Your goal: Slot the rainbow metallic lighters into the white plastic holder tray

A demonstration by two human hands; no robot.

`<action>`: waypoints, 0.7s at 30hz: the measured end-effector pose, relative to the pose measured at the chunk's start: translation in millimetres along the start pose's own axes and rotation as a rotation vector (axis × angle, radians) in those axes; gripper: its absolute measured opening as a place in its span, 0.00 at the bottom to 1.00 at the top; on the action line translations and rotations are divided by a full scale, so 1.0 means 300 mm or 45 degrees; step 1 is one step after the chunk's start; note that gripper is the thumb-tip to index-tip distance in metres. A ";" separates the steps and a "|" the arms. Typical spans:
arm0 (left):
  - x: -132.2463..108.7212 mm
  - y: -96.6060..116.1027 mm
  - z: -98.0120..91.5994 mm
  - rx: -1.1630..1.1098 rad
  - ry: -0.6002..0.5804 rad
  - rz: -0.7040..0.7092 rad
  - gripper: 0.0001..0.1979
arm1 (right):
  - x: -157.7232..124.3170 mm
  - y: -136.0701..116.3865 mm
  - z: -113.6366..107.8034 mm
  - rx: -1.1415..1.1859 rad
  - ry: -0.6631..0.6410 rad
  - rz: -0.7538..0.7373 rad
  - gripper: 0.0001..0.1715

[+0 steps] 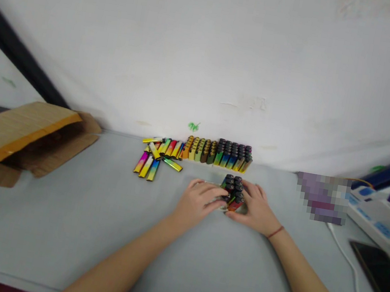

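Black-topped lighter cluster (238, 187): upright on the table (91, 228), right of centre
Right hand (258, 210): gripping its right side
Left hand (194, 199): fingers at its left; grip unclear
Tabletop: grey, meeting the wall (150, 54)
Wall: white, scuffed

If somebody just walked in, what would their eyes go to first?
Probably the left hand and right hand, on either side of a small upright bunch of black-topped, colourful lighters. Behind it, along the white wall, stands a bigger multicoloured block of lighters, with a loose, bright, shiny pile of lighters to its left. A brown cardboard box lies open at the picture's far left.
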State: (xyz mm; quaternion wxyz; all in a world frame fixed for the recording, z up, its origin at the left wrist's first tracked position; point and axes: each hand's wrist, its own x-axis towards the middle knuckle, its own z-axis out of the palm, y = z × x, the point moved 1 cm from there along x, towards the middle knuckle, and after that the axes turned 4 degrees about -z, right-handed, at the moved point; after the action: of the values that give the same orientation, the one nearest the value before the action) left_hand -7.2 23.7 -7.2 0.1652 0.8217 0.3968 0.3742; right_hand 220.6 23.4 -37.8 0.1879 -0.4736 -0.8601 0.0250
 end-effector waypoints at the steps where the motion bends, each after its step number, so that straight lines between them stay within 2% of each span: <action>1: -0.001 0.004 -0.003 0.020 -0.017 0.031 0.11 | 0.000 0.000 0.000 -0.003 -0.001 0.002 0.47; 5: -0.003 0.015 -0.008 0.098 -0.040 0.081 0.17 | -0.002 -0.003 0.001 -0.015 -0.003 0.006 0.47; 9: 0.007 0.006 -0.029 0.174 -0.019 0.081 0.18 | -0.001 -0.004 0.001 -0.023 0.007 0.002 0.47; 11: 0.016 -0.018 -0.051 0.238 0.005 -0.020 0.20 | -0.001 -0.003 0.001 -0.020 0.008 0.001 0.47; 14: 0.023 -0.077 -0.093 0.462 0.056 -0.321 0.22 | 0.000 0.000 0.002 -0.011 0.006 0.004 0.47; 17: 0.020 -0.133 -0.133 0.749 0.024 -0.571 0.21 | -0.001 0.000 0.002 -0.001 0.009 0.006 0.47; 21: 0.024 -0.158 -0.171 0.833 -0.088 -0.622 0.18 | 0.001 -0.002 0.000 -0.009 -0.002 0.015 0.48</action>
State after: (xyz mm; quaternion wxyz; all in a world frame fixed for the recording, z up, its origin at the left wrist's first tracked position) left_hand -67.6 57.7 3.6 -0.0076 0.7247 0.6724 0.1502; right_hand 220.0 23.5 -37.7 0.1853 -0.4794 -0.8575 0.0236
